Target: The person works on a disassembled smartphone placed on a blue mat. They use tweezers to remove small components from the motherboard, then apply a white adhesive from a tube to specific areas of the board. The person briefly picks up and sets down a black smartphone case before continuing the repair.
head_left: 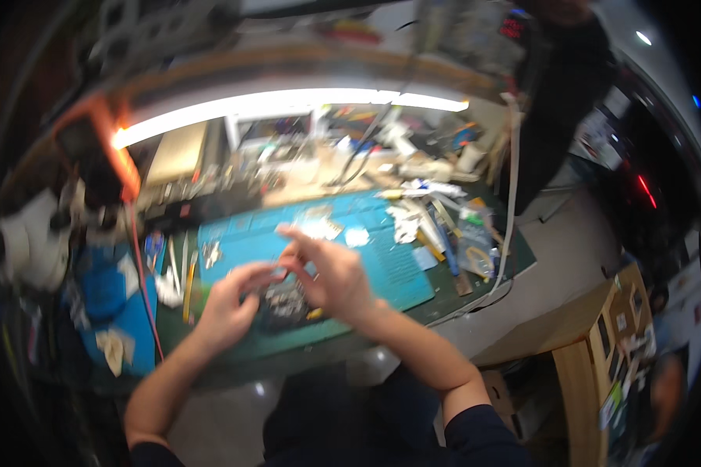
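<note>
Through my feed, curled hands nearly meet over the blue mat (393, 268).
I cannot tell if the left hand (230, 310) or right hand (333, 276) grips anything; the dark piece (286, 305) lies beneath, near the mat's front edge, its long axis and heading blurred.

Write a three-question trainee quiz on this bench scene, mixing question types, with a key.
1. True or false: the person's bare left hand and bare right hand are far apart, at opposite ends of the large turquoise rectangular mat.
2. Fill in left or right: the crumpled beige scrap lies to the ____ of the mat.
3. Which light shines beyond the mat?
A: round green bulb
B: long white tube light
C: square blue lantern

Key:
1. False; the hands are close together.
2. Left
3. B
</note>
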`<act>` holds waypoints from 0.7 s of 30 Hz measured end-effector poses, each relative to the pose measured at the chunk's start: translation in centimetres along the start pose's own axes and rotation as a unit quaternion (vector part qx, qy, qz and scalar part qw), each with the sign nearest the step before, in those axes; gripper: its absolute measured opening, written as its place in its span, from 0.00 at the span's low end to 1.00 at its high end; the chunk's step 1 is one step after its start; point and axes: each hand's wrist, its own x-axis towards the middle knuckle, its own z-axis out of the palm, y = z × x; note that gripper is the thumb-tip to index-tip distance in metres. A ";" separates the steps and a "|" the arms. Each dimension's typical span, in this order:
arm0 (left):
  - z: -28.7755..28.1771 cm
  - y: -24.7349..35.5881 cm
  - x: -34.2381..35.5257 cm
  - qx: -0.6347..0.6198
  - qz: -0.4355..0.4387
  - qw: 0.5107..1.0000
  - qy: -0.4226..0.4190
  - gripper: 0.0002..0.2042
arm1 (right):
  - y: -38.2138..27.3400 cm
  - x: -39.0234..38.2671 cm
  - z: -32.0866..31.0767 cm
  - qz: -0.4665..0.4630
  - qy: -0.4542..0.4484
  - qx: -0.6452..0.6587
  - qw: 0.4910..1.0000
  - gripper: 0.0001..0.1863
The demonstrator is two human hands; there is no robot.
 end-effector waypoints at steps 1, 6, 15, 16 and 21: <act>-0.1 0.2 -0.1 0.031 -0.003 0.999 -0.008 0.27 | -0.2 0.1 -0.1 0.020 -0.019 0.011 1.000 0.29; -0.8 0.7 -0.2 0.093 0.029 0.995 -0.032 0.28 | -0.4 0.7 -0.2 0.034 -0.046 0.046 0.997 0.24; -0.7 0.9 -0.4 0.129 0.086 0.986 -0.068 0.31 | -0.9 0.0 -0.7 0.033 -0.084 0.052 0.995 0.24; -0.6 0.9 -0.3 0.132 0.088 0.985 -0.069 0.31 | -1.0 0.1 -0.9 0.030 -0.092 0.045 0.994 0.24; 0.0 1.1 -1.0 0.148 0.073 0.981 -0.098 0.32 | -1.5 0.0 -1.6 0.032 -0.108 0.046 0.993 0.23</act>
